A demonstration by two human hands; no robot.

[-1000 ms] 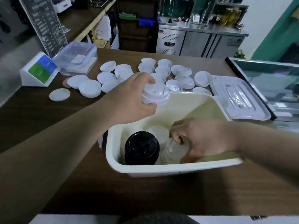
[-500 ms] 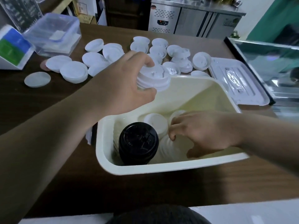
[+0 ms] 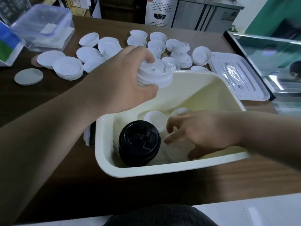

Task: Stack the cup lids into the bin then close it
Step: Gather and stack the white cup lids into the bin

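Observation:
A cream plastic bin stands on the brown counter in front of me. Inside it are a stack of black lids at the near left and white lid stacks beside and behind it. My left hand holds a short stack of white lids above the bin's far left rim. My right hand is down inside the bin, fingers spread and touching a white stack at the near wall. Several loose white lids lie on the counter behind the bin. The bin's white cover lies flat to the right.
A clear lidded box and a blue-green card stand sit at the far left. A glass display case borders the right side. A steel fridge unit stands behind the counter. The counter's white front edge runs near me.
My right hand's fingers have loosened and spread over the white stack in the bin. The left hand keeps its lid stack over the far rim. The camera tilted down and closer.

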